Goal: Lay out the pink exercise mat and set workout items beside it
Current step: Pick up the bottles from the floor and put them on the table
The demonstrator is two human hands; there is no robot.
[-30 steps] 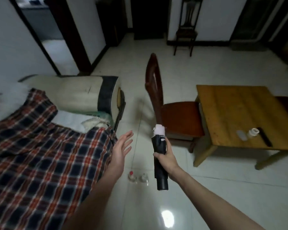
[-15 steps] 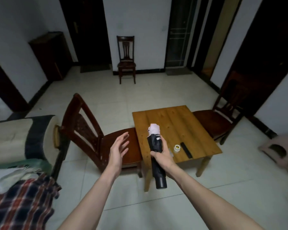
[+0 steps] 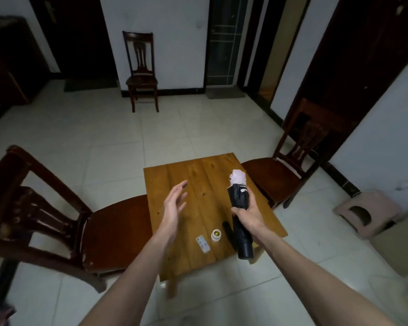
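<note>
Over the table [image 3: 174,175], both bare arms reach forward from the bottom of the frame. Right hand [image 3: 246,215] is wrapped tight around the middle of a rolled bundle [image 3: 239,203], fingers curled round the front and thumb side facing up. That bundle is black on the outside with pale pink material poking out the top end, so it looks like the pink mat rolled up inside a dark cover or sleeve, though I can't say for sure what the black layer is. It's held nearly upright, tilted a bit, pink end pointing away from the person and the black bottom end hanging past the table's near edge.

Left hand [image 3: 174,203] is empty, palm turned inward toward the roll, fingers spread and slightly bent, thumb up. It's hovering above the tabletop, not touching anything, with a clear gap between it and the roll.

On the table near the front edge: a small white card-like remote [image 3: 203,243] with a few dots or buttons, a little white round cap-shaped thing [image 3: 216,235] with a yellowish centre just beside it, and a dark stick-shaped object [image 3: 229,231] partly hidden behind the roll.

Dark wood chairs sit at the left [image 3: 45,208] and right [image 3: 287,170] of the table, and another one [image 3: 141,69] is back against the far wall. A pinkish stool [image 3: 368,212] is over on the right by the wall.

No readable writing or brand anywhere; whatever's printed on the remote is too small to make out.
</note>
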